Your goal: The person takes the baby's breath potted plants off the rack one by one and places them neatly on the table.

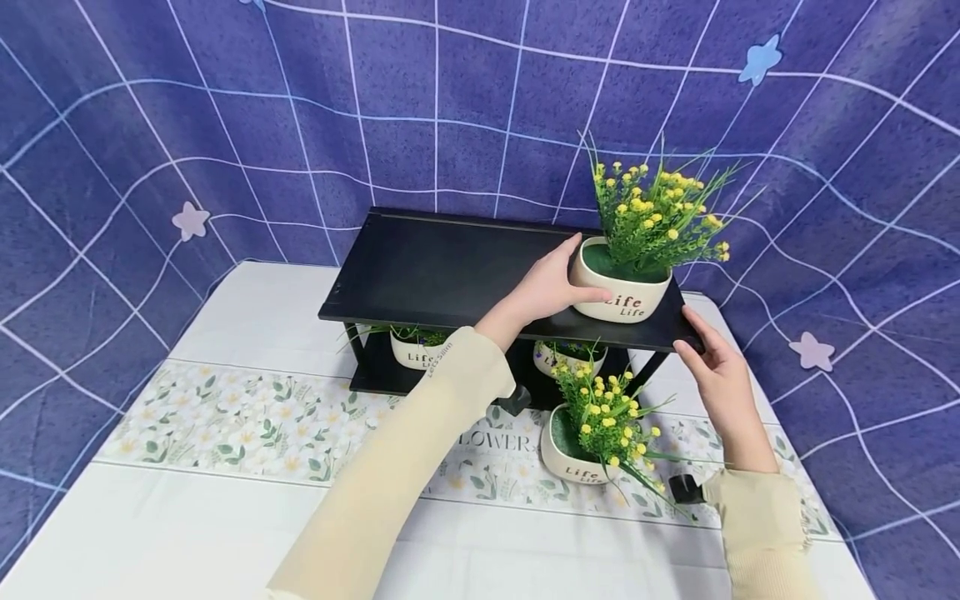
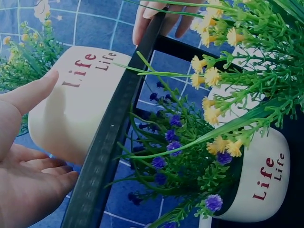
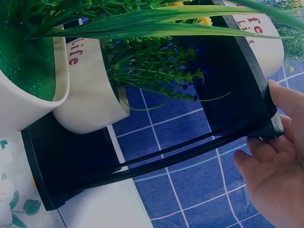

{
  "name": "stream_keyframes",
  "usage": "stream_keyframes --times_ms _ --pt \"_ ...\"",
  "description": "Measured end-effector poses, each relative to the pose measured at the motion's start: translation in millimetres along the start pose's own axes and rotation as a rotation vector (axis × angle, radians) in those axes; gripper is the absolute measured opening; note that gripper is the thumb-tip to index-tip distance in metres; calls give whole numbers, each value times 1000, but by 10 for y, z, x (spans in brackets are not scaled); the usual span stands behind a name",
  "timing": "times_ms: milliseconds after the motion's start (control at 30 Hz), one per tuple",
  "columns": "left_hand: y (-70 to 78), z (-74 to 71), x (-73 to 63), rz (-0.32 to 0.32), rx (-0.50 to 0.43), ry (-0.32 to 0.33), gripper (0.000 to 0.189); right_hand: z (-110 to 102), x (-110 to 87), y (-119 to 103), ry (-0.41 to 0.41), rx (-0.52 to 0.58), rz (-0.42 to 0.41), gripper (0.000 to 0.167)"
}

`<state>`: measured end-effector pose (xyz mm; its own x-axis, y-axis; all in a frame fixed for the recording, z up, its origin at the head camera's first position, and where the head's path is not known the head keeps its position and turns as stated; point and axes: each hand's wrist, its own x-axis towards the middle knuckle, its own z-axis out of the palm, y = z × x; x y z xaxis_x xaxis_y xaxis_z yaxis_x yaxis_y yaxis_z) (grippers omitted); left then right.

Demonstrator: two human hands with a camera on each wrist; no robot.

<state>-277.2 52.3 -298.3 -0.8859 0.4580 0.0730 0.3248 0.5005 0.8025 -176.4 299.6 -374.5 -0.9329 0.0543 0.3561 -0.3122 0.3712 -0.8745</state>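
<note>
A white oval pot of yellow flowers (image 1: 626,307), lettered "Life", stands on the right part of the top board of a black two-tier shelf (image 1: 442,267). My left hand (image 1: 551,286) holds this pot from its left side, thumb across the front and the other fingers around the side. At the shelf's right front corner, my right hand (image 1: 722,383) grips the top board, with the thumb above and fingers beneath in the right wrist view. On the lower tier sit a pot with purple flowers (image 2: 266,190) and another white pot (image 1: 408,353), partly hidden by my left sleeve.
Another white pot with yellow flowers (image 1: 573,467) stands on the table in front of the shelf's right half. A floral cloth strip (image 1: 247,421) crosses the white table (image 1: 187,525). A blue gridded curtain (image 1: 465,92) hangs behind and at both sides.
</note>
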Motion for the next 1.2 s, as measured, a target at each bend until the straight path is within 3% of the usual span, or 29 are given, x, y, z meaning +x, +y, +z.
stream_keyframes --times_ms 400,700,1200 --pt "-42 97 40 -8 -49 31 102 6 0 0 10 17 6 52" --pt "-61 129 26 8 -58 97 97 -1 2 12 10 23 0 52" --pt "-179 -11 -168 28 -123 146 85 -1 -3 20 4 43 -11 52"
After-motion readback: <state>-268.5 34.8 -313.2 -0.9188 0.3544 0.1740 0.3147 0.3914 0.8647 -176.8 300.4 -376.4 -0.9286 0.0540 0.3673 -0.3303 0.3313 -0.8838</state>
